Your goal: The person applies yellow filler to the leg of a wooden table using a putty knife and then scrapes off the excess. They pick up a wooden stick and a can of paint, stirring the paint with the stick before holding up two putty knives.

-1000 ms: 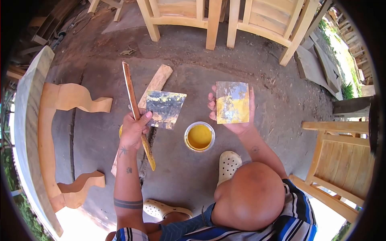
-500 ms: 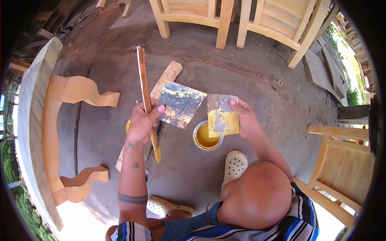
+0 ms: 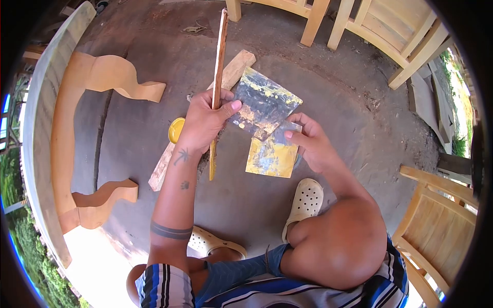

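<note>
My left hand is closed around a thin wooden stick, whose lower end is yellow. Between its thumb and fingers it also pinches a flat dark sheet streaked with yellow and tan. My right hand pinches a smaller flat sheet, grey at the top and coated with yellow below. The two sheets meet, the dark one's lower corner overlapping the smaller one's top. Behind the smaller sheet, only a sliver of a can's rim shows.
A yellow-coated round lid rests by a wooden board on the concrete floor. Curved wooden legs with a long slab stand at left. Wooden chairs are at the back, another chair at right. My clog is near the can.
My two hands have come closer, so the sheets now overlap. The smaller sheet now covers most of the can. The view has shifted, and the stick stands more upright.
</note>
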{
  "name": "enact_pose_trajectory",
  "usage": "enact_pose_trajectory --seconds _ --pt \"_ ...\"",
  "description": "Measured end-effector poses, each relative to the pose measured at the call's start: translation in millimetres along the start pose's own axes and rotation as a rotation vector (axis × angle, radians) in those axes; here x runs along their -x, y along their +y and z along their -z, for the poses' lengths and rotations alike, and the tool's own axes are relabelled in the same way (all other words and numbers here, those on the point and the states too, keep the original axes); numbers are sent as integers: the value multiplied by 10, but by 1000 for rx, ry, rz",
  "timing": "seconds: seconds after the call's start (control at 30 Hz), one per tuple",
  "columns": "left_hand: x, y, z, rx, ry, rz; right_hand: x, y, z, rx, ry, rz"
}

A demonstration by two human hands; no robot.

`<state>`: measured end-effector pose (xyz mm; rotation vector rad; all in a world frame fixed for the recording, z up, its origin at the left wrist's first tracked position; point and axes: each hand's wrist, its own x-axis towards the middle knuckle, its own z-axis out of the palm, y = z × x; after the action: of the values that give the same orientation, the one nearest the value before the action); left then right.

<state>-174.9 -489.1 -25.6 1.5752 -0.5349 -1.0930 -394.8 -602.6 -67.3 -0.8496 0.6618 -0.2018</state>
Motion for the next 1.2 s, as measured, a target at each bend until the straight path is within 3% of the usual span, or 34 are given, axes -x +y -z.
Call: enact_pose_trajectory --seconds 0.4,0.5,0.6,0.7,0.83,1.1,1.2 --pt "-45 -58 -35 -62 6 -44 52 80 -67 69 -77 -43" --pt "-30 11 60 106 93 -51 79 67 -17 -268 -133 38" --pt "-51 46 193 252 201 -110 66 -19 -37 -655 40 105" --pt "-14 97 246 356 247 -116 5 -73 143 -937 20 15" --pt "3 71 187 325 227 -90 -146 72 441 -1053 -508 127" --pt "-7 4 119 283 197 -52 -121 -47 417 -1030 -589 145" --pt "-8 16 107 281 189 -42 -164 -11 493 -1003 -517 167"
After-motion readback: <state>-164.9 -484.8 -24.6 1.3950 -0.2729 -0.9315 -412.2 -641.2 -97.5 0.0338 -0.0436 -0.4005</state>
